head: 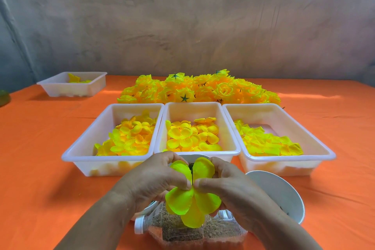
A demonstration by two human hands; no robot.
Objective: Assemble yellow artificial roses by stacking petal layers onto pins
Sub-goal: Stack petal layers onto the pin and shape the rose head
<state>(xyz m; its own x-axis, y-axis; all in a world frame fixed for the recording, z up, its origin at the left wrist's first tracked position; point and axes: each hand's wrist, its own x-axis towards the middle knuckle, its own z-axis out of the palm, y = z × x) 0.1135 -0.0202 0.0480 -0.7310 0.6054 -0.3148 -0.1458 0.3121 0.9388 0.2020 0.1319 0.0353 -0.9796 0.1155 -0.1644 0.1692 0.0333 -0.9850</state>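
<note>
Both hands meet at the table's near edge around a yellow petal layer [192, 199]. A thin dark pin [192, 177] stands upright through the layer's middle. My left hand [154, 180] and my right hand [229, 184] pinch the layer on either side of the pin, thumbs almost touching. Some petals fold up behind my fingers, others hang down in front. Below them lies a clear plastic bottle [182, 227] on its side, filled with brown grains, with a white cap. Three white trays hold loose yellow petals: left [85, 148], middle [162, 128], right [316, 144].
A heap of finished yellow roses [198, 89] lies behind the trays. A fourth white tray [60, 85] with a few petals stands at the far left. White bowls sit near my hands, one at the right [284, 193]. An orange cloth [40, 148] covers the table.
</note>
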